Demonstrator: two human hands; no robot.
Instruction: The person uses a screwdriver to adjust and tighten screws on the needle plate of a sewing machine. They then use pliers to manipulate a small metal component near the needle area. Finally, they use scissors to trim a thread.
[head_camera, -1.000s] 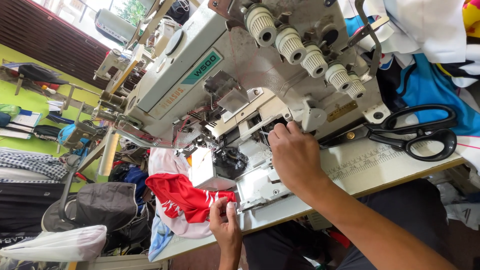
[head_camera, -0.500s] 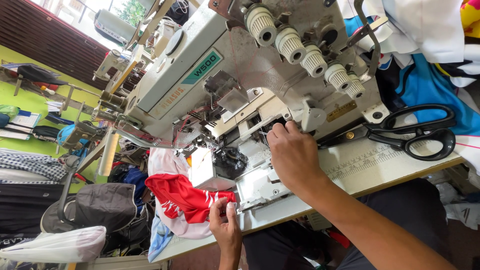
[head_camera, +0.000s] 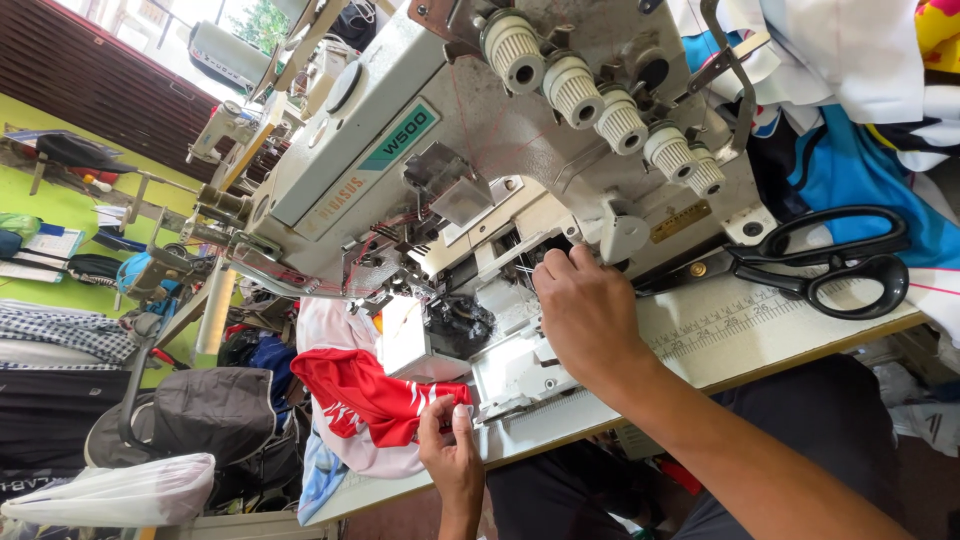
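Your right hand (head_camera: 590, 315) rests on the grey sewing machine (head_camera: 480, 170), its fingers (head_camera: 552, 268) curled loosely at the needle area, where thin threads run; whether they pinch a thread cannot be told. Your left hand (head_camera: 452, 450) lies below, fingers (head_camera: 432, 420) pinched on the edge of the red and white fabric (head_camera: 365, 400), which hangs off the tabletop (head_camera: 720, 340) just beside them. Black scissors (head_camera: 830, 265) lie well apart from your right fingers, past the wrist.

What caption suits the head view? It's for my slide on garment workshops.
Right hand reaches into an industrial sewing machine while the left hand pinches red fabric; black scissors lie nearby.
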